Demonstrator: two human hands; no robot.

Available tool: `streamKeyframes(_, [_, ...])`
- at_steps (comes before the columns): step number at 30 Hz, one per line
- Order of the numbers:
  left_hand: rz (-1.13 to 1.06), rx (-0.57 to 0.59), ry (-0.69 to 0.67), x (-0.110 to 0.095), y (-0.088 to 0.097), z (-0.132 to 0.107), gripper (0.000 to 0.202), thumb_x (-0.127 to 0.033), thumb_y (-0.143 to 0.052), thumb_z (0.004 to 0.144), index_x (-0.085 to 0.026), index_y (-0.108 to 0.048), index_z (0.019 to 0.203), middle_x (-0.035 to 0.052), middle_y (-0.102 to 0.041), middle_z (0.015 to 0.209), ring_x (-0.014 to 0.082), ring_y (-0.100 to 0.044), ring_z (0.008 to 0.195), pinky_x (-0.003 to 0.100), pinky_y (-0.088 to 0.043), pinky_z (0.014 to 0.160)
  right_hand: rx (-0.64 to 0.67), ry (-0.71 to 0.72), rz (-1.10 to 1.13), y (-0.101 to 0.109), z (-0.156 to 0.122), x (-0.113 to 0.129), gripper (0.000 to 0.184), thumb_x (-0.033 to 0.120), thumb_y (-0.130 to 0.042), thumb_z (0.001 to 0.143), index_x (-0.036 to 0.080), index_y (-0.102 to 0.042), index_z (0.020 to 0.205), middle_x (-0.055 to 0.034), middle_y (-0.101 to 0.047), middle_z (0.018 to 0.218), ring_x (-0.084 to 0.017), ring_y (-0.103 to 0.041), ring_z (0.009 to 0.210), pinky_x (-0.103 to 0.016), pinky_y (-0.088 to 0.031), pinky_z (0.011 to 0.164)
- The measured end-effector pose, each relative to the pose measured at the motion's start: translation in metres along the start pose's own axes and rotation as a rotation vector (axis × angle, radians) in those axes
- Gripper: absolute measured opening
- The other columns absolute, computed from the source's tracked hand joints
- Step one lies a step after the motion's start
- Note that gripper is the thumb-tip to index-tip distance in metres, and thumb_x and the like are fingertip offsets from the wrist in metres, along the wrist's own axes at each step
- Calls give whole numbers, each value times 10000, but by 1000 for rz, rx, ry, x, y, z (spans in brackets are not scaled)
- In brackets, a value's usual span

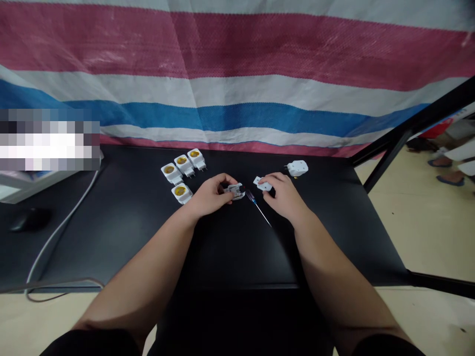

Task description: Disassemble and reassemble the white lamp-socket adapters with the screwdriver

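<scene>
- The screwdriver (253,197) lies on the worktop (237,257) between the two hands, its long axis slanting from the handle, at the far end, toward the wearer and off to the right.
- The left hand (213,194), left of the screwdriver, pinches a white housing (237,193) between thumb and fingers. The housing's right end meets the handle in this view; whether they truly touch is unclear.
- The right hand (282,194), right of the screwdriver, has its fingers bent over a white cover (260,183), which sits just beyond the handle. Whether they grip it or only rest on it cannot be told.
- By the handle, the held housing is the nearer; by the shaft's tip, the right forearm is.
- Four sockets (170,171) with yellow insides are grouped left of the screwdriver, past the left hand.
- A plug (299,168) lies to its right and farther off, beyond the right hand.
- The worktop is black and flat. Far left of the screwdriver are a mouse (30,219) and a cable (59,227).
- Behind everything hangs a striped sheet (237,116); far right, past a black frame (393,138), someone's feet (450,180) show on the floor (426,222).
</scene>
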State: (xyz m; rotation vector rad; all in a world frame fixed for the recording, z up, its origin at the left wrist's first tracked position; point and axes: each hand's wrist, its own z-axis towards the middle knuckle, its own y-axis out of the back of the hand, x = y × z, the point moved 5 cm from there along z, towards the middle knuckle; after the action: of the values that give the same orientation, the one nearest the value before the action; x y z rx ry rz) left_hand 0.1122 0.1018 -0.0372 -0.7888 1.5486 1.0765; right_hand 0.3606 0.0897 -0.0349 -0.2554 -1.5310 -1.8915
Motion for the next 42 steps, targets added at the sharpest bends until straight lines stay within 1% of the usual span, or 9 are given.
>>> streamKeyframes(4, [146,-24,-74,-9,1,-2,517,-284,-909,772,-197,-704,1239,46,-750,1122,113,-616,725,260,-495,645,-72,-21,72,7,2,6,331,96,-713,862,252,-760,1150,-113,-752,1177,-346,-730,1126,-585,-611,1033])
streamKeyframes(8, [185,-16,-84,-9,-3,-2,555,-302,-924,737,-205,-686,1230,45,-746,1150,121,-599,736,279,-489,671,-176,99,290,16,2,27,304,128,-755,872,286,-734,1130,-89,-785,1282,-319,-752,1204,-564,-618,1077])
streamKeyframes(11, [192,-11,-98,-9,-6,-2,507,-328,-920,751,-207,-678,1180,38,-745,1100,145,-623,778,291,-491,698,-160,189,381,12,-1,44,240,156,-767,899,298,-755,1093,-86,-762,1352,-293,-761,1229,-529,-634,1079])
streamKeyframes(15, [183,2,-92,-10,-7,-3,487,-342,-906,768,-211,-665,1171,15,-735,996,153,-626,755,296,-492,697,-82,265,376,-2,-2,56,234,157,-742,934,312,-770,1105,-79,-765,1354,-280,-764,1240,-527,-637,1094])
streamKeyframes(20, [204,8,-104,-13,-7,-4,410,-341,-889,771,-208,-694,1107,20,-740,974,169,-646,784,306,-497,728,44,263,357,-17,0,55,276,131,-714,940,317,-781,1132,-64,-763,1395,-278,-757,1277,-533,-623,1129])
streamKeyframes(26, [232,2,-103,-14,-8,-4,395,-338,-873,774,-199,-709,1105,22,-738,969,172,-640,783,308,-491,722,32,246,340,-15,0,54,248,129,-730,936,299,-784,1109,-77,-772,1367,-277,-750,1264,-543,-606,1126])
streamKeyframes(37, [245,-2,-129,-12,-8,-4,471,-335,-893,767,-205,-687,1170,35,-758,1032,171,-662,787,306,-507,711,37,189,305,-15,6,51,146,169,-810,918,311,-804,952,-34,-831,1280,-292,-769,1151,-571,-576,1077])
streamKeyframes(39, [209,10,-122,-11,-8,-4,491,-329,-906,769,-202,-685,1188,35,-754,1026,166,-665,784,301,-512,699,45,194,306,-15,7,50,142,165,-809,915,305,-799,939,-35,-832,1271,-290,-774,1121,-559,-576,1056])
streamKeyframes(42, [42,67,-84,-8,-9,-4,540,-315,-916,786,-192,-679,1255,78,-762,1144,180,-717,858,301,-571,715,58,222,306,-15,8,50,123,171,-789,938,294,-785,938,-36,-829,1273,-281,-775,1091,-541,-573,1036])
